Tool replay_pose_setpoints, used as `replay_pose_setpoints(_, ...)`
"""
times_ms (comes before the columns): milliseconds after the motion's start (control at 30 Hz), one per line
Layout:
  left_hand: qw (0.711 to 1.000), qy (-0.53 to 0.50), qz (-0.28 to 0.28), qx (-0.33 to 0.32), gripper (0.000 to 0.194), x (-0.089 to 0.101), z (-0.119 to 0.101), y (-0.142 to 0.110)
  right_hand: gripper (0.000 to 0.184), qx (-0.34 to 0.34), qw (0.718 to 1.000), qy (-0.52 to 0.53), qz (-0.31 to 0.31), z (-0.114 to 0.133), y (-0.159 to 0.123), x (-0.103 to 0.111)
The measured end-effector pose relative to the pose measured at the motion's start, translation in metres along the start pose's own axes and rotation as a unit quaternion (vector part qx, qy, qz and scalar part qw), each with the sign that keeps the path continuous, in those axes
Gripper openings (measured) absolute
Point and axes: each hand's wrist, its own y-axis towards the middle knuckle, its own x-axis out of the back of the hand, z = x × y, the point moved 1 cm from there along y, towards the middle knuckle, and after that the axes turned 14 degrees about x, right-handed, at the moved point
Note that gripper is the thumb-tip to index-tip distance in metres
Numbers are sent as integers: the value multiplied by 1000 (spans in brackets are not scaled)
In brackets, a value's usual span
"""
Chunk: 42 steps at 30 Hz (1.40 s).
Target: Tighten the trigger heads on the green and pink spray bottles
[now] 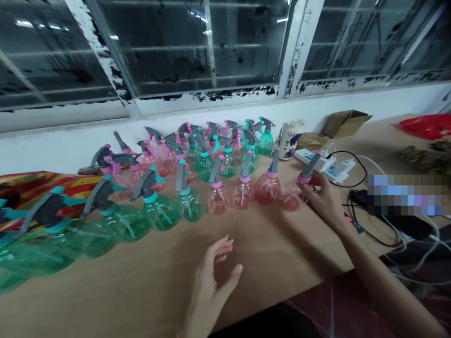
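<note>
Had the right hand (319, 190) closed around the neck of a pink bottle (291, 201), in front of the cup (291, 140). Held the left hand (213, 274) loosely open, gripping nothing, in front and to the left of the cup. Seemed well advanced — saw sprayers (181, 176) on all clearly visible bottles (161, 212), mostly left of the cup. Noticed none without one — couldn't tell how much to count as left.
</note>
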Motion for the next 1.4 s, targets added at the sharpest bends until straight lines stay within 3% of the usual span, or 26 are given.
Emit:
replay_pose_setpoints(200, 999, 9, 31, -2, 39, 3, 2, -8, 50, 14, 1000, -2, 27, 22, -30, 18)
replay_pose_setpoints(400, 999, 18, 45, -10, 36, 17, 8, -19, 43, 44, 998, 6, 48, 73, -78, 19)
replay_pose_setpoints(600, 999, 12, 23, 47, 40, 46, 14, -34, 34, 102, 989, 61, 90, 150, -112, -6)
replay_pose_setpoints(800, 999, -9, -41, 2, 50, 73, 14, -37, 23, 172, 959, 153, 163, 217, -129, -41)
replay_pose_setpoints(967, 996, -25, -79, -37, 60, 90, 0, -36, 18, 236, 929, 214, 187, 250, -135, -63)
replay_pose_setpoints(1133, 995, -20, -85, -50, 58, 103, -9, -25, 12, 271, 913, 255, 168, 269, -141, -78)
replay_pose_setpoints(1267, 994, 30, -93, -58, 52, 113, -15, -19, 23, 269, 911, 259, 172, 275, -145, -83)
replay_pose_setpoints(1400, 990, 60, -100, -86, 42, 118, -24, -17, 59, 273, 896, 257, 237, 277, -148, -79)
